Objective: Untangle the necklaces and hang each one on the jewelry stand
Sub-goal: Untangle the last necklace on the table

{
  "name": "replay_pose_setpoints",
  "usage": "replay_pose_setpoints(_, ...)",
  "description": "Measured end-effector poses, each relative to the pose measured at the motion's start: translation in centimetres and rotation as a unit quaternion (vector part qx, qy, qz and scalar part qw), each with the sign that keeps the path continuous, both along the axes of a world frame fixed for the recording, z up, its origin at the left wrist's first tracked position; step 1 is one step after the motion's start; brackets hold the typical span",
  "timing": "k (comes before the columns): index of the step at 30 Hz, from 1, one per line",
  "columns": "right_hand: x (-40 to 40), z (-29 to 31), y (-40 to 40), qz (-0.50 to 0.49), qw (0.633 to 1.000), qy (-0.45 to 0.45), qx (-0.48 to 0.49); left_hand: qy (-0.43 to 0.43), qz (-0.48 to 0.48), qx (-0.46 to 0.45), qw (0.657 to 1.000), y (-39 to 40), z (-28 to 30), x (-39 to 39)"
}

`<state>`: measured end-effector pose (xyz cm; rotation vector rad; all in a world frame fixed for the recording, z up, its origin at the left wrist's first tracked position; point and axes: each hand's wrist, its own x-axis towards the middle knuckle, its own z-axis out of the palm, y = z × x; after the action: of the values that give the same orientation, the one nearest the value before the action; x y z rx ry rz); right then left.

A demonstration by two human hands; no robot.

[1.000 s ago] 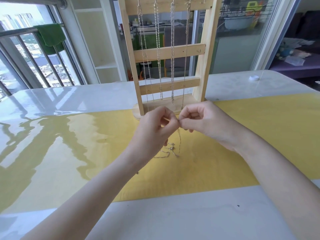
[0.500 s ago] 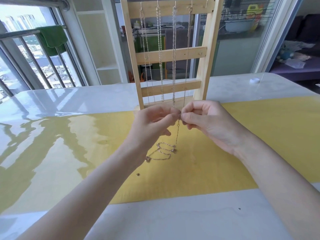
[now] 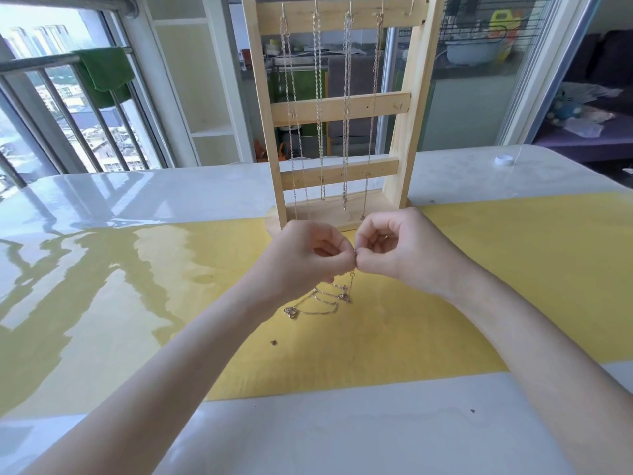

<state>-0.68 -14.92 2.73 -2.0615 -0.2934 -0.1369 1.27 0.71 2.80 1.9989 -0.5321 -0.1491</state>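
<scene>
Both hands meet at the centre of the frame, just in front of the wooden stand's base. The left hand (image 3: pixel 308 258) has its fingers curled in, thumb and forefinger pressed together on the top end of a thin necklace (image 3: pixel 322 298). The right hand (image 3: pixel 399 250) mirrors it, fingers curled, its grip pinching the same end of the chain right where the two sets of fingertips touch. Whether it is a clasp they hold is too small to tell.

From that pinch the chain drops straight down, and the rest of it lies in loose zigzag loops on the yellow mat (image 3: pixel 479 286), below and slightly left of the hands. A small pendant sits at the left end of the loops, another near the right.

The jewelry stand (image 3: pixel 404 132) rises upright in the upper middle of the frame, its base touching the far edge of the mat. Four hanging chains (image 3: pixel 346 114) drape from hooks on its top bar, falling past the two lower bars.

The glossy white counter (image 3: pixel 342 433) carries it all. A small white cap (image 3: pixel 503 160) rests at the right of the frame, well apart from the stand. A green towel (image 3: pixel 104 73) hangs on the balcony rail in the upper left.
</scene>
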Motion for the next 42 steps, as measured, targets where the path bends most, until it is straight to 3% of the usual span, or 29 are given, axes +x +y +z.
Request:
replay_pose_setpoints(4,-0.1,0.1,-0.1,0.016,1.0,0.012,-0.021,-0.022,-0.026,0.008,0.999,0.1,0.2,-0.1)
replay_pose_setpoints(8,-0.2,0.8,-0.5,0.038,0.999,0.005,-0.023,0.05,-0.025,-0.061,0.997,0.0,0.4,-0.2)
replay_pose_setpoints(12,-0.1,1.2,-1.2,0.05,0.998,-0.018,0.044,0.13,-0.013,-0.133,0.982,0.3,0.4,0.2)
replay_pose_setpoints(17,0.2,1.2,-1.6,0.031,0.995,-0.015,0.093,0.144,-0.002,-0.178,0.973,0.1,0.4,0.2)
replay_pose_setpoints(24,0.1,1.0,-0.7,0.019,0.998,-0.012,0.052,0.011,0.008,-0.097,0.995,-0.4,0.4,-0.1)
replay_pose_setpoints(30,0.4,0.7,-0.3,0.003,0.999,-0.053,0.002,0.023,0.006,-0.094,0.995,-0.3,0.0,0.0)
replay_pose_setpoints(35,0.1,0.5,-0.7,0.011,0.999,-0.031,-0.037,-0.161,-0.023,0.037,0.986,-0.3,-0.2,-0.4)
replay_pose_setpoints(38,0.1,0.6,-0.6,0.028,0.998,-0.053,-0.012,-0.032,-0.032,-0.062,0.997,-0.1,0.1,-0.3)
replay_pose_setpoints(42,0.3,0.6,-0.6,0.036,0.991,-0.065,0.109,0.152,-0.051,-0.223,0.962,0.3,0.5,0.2)
